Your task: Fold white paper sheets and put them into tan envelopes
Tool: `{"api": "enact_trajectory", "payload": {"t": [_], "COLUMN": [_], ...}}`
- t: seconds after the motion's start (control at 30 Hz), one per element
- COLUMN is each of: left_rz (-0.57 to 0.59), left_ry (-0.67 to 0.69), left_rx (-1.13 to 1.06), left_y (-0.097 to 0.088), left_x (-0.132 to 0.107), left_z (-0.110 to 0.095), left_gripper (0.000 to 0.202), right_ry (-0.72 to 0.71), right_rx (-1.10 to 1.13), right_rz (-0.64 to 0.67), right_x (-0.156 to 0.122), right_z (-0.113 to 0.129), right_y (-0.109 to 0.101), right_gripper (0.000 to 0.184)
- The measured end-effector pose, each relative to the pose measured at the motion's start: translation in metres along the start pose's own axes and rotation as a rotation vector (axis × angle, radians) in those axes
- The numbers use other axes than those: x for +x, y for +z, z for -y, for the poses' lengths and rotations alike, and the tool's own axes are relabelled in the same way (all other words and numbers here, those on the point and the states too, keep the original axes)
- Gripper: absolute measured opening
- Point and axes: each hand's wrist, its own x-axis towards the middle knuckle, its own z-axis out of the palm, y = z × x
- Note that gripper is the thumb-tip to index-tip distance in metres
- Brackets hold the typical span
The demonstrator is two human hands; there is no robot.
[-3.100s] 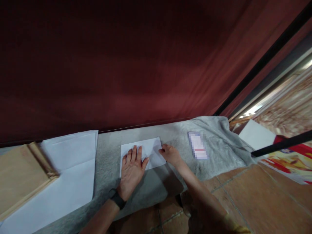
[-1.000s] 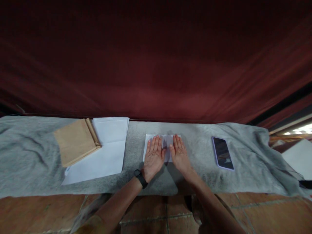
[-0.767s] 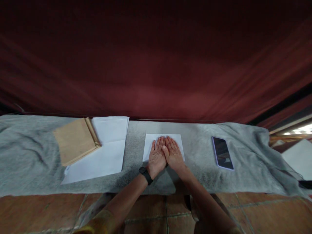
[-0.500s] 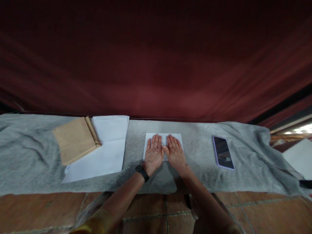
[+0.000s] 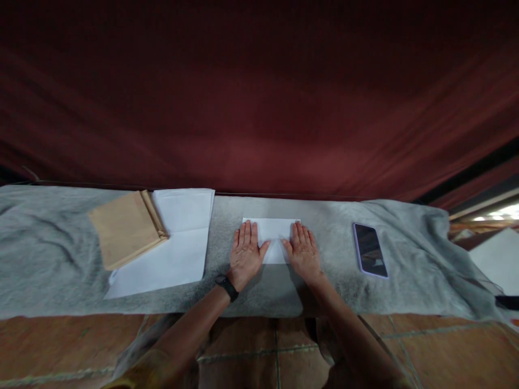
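Spread wider than half a second ago, the left hand [image 5: 245,258] and right hand [image 5: 303,255] lie flat, grip released, on the ends of the paper [image 5: 274,231], seemingly pressing it smooth. It rests mid-way along the cloth-covered table [image 5: 332,232]. Leftward, a brown packet [image 5: 125,229] overlaps larger sheets [image 5: 178,259], perhaps weighting them; rightward, a phone [image 5: 370,249] lies well apart.

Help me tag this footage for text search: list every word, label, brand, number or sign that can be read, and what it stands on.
No readable text anywhere.
Phone: dark screen, no legible characters.
Black wristband: too small and dark to read any marking.
Brown paper stack: no print can be made out.
White sheets: no legible writing.
Small white paper: none legible on the uncovered part.
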Motion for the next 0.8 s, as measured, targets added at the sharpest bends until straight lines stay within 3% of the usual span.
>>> {"api": "enact_trajectory", "payload": {"t": [0.43, 0.6, 0.8], "left_rz": [0.016, -0.038, 0.044], "left_ry": [-0.024, 0.024, 0.182], "left_rx": [-0.009, -0.047, -0.087], "left_y": [-0.007, -0.008, -0.001], "left_x": [-0.007, -0.005, -0.001], "left_z": [0.008, -0.006, -0.028], "left_gripper": [0.071, 0.063, 0.058], "right_ry": [0.047, 0.0, -0.109], "right_rx": [-0.046, 0.067, 0.189], "right_rz": [-0.081, -0.02, 0.035], "right_x": [-0.013, -0.004, -0.001], "right_z": [-0.022, -0.001, 0.032], "right_y": [-0.004, -0.015, -0.005], "right_gripper": [0.066, 0.063, 0.058]}}
